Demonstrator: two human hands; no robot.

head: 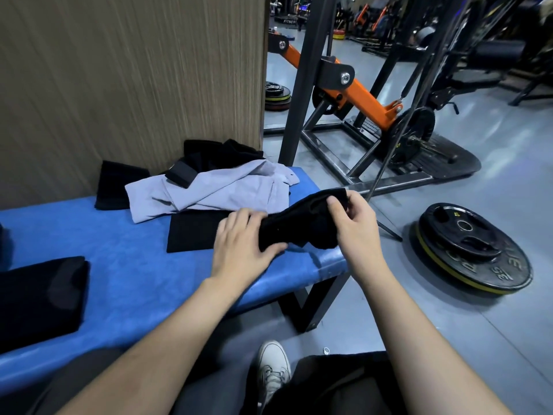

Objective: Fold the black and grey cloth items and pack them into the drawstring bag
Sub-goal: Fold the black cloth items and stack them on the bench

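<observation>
We see a small black cloth [302, 220] held up at the right end of the bench [125, 265], partly over its edge. The right hand [356, 223] pinches the cloth's upper end, thumb and fingers curled onto it. The left hand [242, 250] takes the lower end: thumb tucked under the fabric, fingers lying over it, only lightly bent. The cloth sags between the two hands, creased and half bunched.

Just beneath and left of it, a flat black piece [194, 232] lies on the bench, squared off. Behind that, a grey garment [215, 190] sits rumpled, its edge overlapping the flat piece. A black heap [221, 154] rests on and behind the grey garment, against the wood-grain panel [128, 79]. A black strap [181, 173] lies across the grey garment's top. Left of the grey garment, a dark folded cloth [116, 187] stands against the panel.

Near the bench's left end, well apart from the hands, lies a larger black folded item [42, 298]; we cannot tell whether it is the bag.

On the floor to the right, weight plates [472, 250] are stacked. An orange and black machine [359, 94] stands beyond. A white shoe [273, 369] shows below.
</observation>
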